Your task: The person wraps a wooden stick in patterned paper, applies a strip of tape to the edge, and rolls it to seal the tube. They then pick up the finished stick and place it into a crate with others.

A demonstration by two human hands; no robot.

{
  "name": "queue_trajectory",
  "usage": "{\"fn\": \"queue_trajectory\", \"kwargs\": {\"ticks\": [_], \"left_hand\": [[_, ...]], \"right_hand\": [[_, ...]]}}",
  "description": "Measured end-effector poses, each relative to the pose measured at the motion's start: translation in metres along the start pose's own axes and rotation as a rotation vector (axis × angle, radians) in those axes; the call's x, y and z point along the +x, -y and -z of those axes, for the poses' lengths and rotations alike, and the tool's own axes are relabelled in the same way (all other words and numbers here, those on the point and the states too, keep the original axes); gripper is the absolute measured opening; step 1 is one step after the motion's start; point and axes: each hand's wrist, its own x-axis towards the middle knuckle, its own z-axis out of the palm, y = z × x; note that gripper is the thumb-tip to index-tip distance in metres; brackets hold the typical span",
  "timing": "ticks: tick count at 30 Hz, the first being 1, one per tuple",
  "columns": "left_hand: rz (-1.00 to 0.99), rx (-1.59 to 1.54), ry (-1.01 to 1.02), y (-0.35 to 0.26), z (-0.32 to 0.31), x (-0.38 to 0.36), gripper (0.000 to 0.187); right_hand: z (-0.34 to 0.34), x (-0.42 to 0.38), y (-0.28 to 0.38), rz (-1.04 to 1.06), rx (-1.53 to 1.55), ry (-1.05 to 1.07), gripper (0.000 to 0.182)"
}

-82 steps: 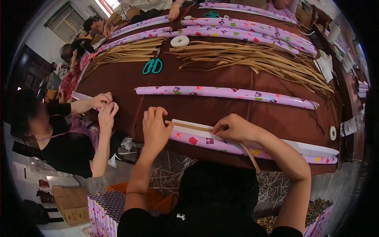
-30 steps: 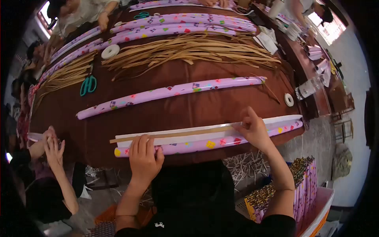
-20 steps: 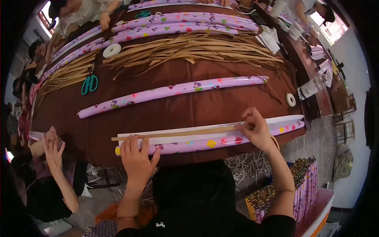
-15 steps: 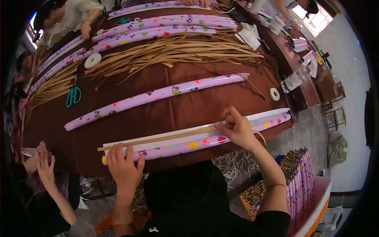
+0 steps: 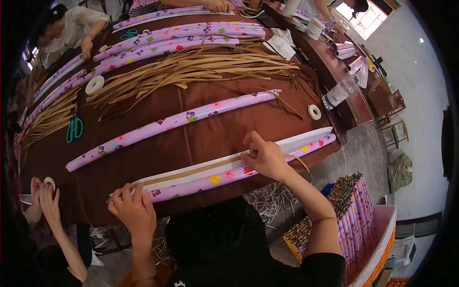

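Along the near table edge lies a lilac patterned wrapping paper roll (image 5: 189, 188) with its white inner side turned up along the far edge. A tan strip (image 5: 196, 170) runs lengthwise on that white band. My left hand (image 5: 133, 209) is closed over the roll's left end, fingers bent; the strip's left tip is hidden there. My right hand (image 5: 266, 157) pinches the strip right of the middle, and the strip's loose tail loops out past the wrist. Farther off, a second lilac roll (image 5: 177, 121) lies across the table with a thin strip at its right end.
A heap of tan strips (image 5: 201, 67), green-handled scissors (image 5: 74, 130), tape rolls (image 5: 94, 85) and a bottle (image 5: 342, 92) are on the brown cloth. A co-worker's hand (image 5: 49, 201) is at left; others work at the back. A crate of finished rolls (image 5: 356, 225) stands at right.
My left hand has gone from lying spread on the roll to curled over its left end. My right hand still pinches the strip. The whole view has shifted slightly.
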Motion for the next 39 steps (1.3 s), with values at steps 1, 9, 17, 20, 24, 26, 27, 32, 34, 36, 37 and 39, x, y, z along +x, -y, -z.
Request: {"fn": "queue_trajectory", "kwargs": {"ticks": [1, 9, 17, 20, 24, 26, 27, 32, 34, 36, 37, 39], "left_hand": [[0.008, -0.014, 0.016, 0.001, 0.002, 0.002, 0.027], [-0.093, -0.155, 0.005, -0.021, 0.001, 0.017, 0.029], [-0.485, -0.48, -0.082, -0.127, -0.023, 0.045, 0.033], [-0.516, -0.464, -0.083, -0.144, -0.026, 0.046, 0.037], [-0.542, -0.495, -0.043, -0.139, -0.026, 0.045, 0.043], [-0.586, -0.489, -0.009, -0.131, -0.023, 0.045, 0.045], [-0.601, -0.49, 0.039, -0.129, -0.022, 0.043, 0.05], [-0.644, -0.455, 0.086, -0.122, -0.025, 0.04, 0.053], [-0.657, -0.459, 0.092, -0.12, -0.026, 0.039, 0.053], [-0.66, -0.448, 0.105, -0.115, -0.024, 0.039, 0.051], [-0.655, -0.455, 0.112, -0.112, -0.023, 0.038, 0.049], [-0.661, -0.45, 0.1, -0.105, -0.021, 0.034, 0.048]], "right_hand": [[-0.001, 0.0, -0.001, 0.005, -0.006, -0.001, 0.033], [-0.001, 0.002, -0.002, 0.027, 0.002, -0.001, 0.033], [-0.002, 0.002, -0.002, 0.019, -0.011, -0.016, 0.035], [0.001, 0.002, 0.0, -0.014, -0.033, 0.025, 0.036], [-0.002, 0.001, -0.008, 0.061, -0.15, -0.047, 0.041], [0.013, -0.001, -0.004, 0.053, -0.273, -0.045, 0.042], [0.019, 0.0, -0.004, 0.062, -0.379, -0.026, 0.042], [0.109, -0.016, -0.046, -0.067, -0.087, 0.195, 0.023], [0.155, -0.03, -0.063, -0.227, 0.037, 0.291, 0.02], [0.19, -0.051, -0.084, -0.351, 0.137, 0.241, 0.017], [0.201, -0.06, -0.101, -0.405, 0.261, 0.178, 0.015], [0.214, -0.073, -0.123, -0.447, 0.291, 0.115, 0.012]]}}
